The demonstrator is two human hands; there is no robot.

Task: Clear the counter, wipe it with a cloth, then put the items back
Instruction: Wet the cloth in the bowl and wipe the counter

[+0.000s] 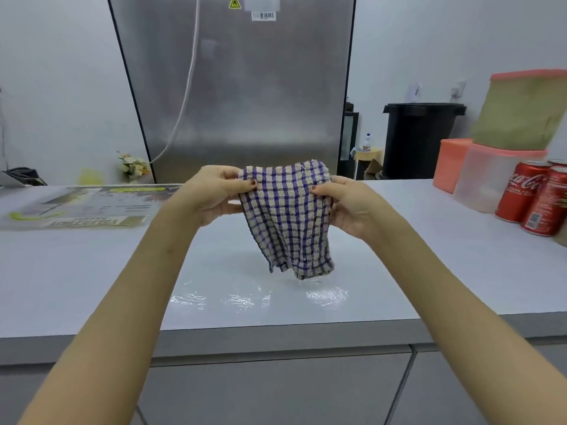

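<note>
A blue-and-beige checked cloth (287, 219) hangs above the white counter (101, 271), held up by both hands. My left hand (214, 194) pinches its upper left edge and my right hand (346, 207) pinches its upper right edge. The cloth's lower end dangles just above a wet, shiny patch (260, 297) on the counter. At the right edge stand red cola cans (534, 196), next to stacked plastic containers with coral lids (487, 176), one of them filled with something greenish (521, 111).
A printed laminated sheet (82, 207) lies flat on the counter's left side. Behind the counter rises a steel fridge (233, 87) with a white cable. A black bin (420, 139) stands on the floor beyond. Grey cabinet fronts (276, 391) are below the counter edge.
</note>
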